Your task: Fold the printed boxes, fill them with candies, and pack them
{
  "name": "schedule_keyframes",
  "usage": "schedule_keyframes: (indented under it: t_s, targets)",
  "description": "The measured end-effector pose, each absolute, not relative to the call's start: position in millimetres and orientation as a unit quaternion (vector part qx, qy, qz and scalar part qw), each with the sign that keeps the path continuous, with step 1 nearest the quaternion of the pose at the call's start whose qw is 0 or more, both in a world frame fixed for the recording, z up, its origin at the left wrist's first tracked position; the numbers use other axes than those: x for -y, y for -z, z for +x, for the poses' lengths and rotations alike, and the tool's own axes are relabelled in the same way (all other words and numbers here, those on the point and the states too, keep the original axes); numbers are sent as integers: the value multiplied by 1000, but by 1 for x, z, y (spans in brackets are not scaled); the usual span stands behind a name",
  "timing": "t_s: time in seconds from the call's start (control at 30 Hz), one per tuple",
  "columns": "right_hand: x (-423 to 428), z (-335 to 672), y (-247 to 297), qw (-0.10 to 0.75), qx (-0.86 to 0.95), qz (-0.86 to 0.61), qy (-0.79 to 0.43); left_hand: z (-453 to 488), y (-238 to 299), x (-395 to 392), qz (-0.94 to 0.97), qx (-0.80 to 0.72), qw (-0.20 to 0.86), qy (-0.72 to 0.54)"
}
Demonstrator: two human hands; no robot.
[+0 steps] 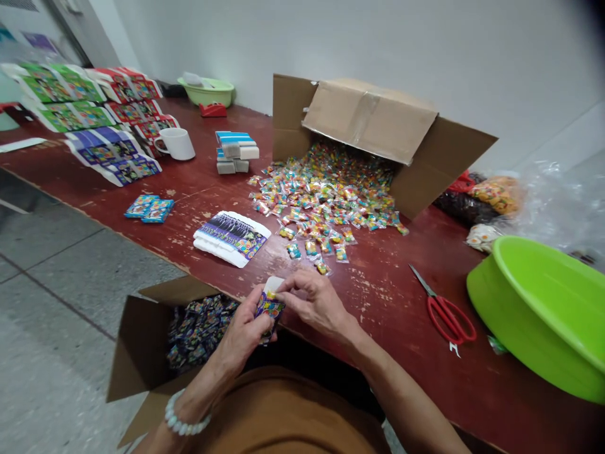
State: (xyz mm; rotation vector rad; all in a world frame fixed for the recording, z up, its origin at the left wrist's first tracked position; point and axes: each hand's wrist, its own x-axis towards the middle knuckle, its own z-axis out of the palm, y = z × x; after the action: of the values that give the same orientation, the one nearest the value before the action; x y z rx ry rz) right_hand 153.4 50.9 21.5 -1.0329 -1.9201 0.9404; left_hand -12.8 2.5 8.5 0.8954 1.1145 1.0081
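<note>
My left hand [246,325] is wrapped around a small purple printed candy box [270,308], held upright over the table's near edge. Its white top flap [274,284] stands up. At the box's mouth, the fingers of my right hand [314,299] pinch a small yellow candy packet [271,294], mostly hidden by the fingertips and flap. Just beyond my hands lies a stack of flat purple cartons [231,238]. Loose clear candy packets [326,208] spread from a tipped cardboard box [373,116] farther back.
Below the table's near edge, an open carton [142,340] holds many small dark boxes [198,328]. Red-handled scissors [449,318] and a green basin [529,328] are at right. Leftward stand a white mug [177,144], blue boxes [157,210] and folded display cartons [113,154].
</note>
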Motion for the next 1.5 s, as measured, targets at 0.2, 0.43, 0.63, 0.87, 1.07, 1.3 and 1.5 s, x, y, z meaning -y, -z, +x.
schedule_keyframes:
  t_s: [0.2,0.43,0.63,0.87,1.07,1.3,1.5]
  targets:
    - [-51,157,-18,382,703,-405,-443,-15,-16,-6,268,-460,709,-462]
    - [-37,133,-2,391,424,-322,-751,-15,-13,-7,289,-469,685,-476]
    - [-39,138,-2,487,652,-342,-469,-19,-12,-8,251,-417,743,-460]
    - [-34,136,-11,438,624,-347,-546,-21,-17,-12,196,-416,755,-467]
    - [-39,130,-5,476,658,-361,-459,-17,-17,-8,213,-430,745,-463]
    - [-39,136,-8,406,566,-342,-630,-13,-13,-8,203,-447,742,-456]
    - [-43,132,-12,382,567,-345,-643,-17,-5,-5,229,-434,745,-451]
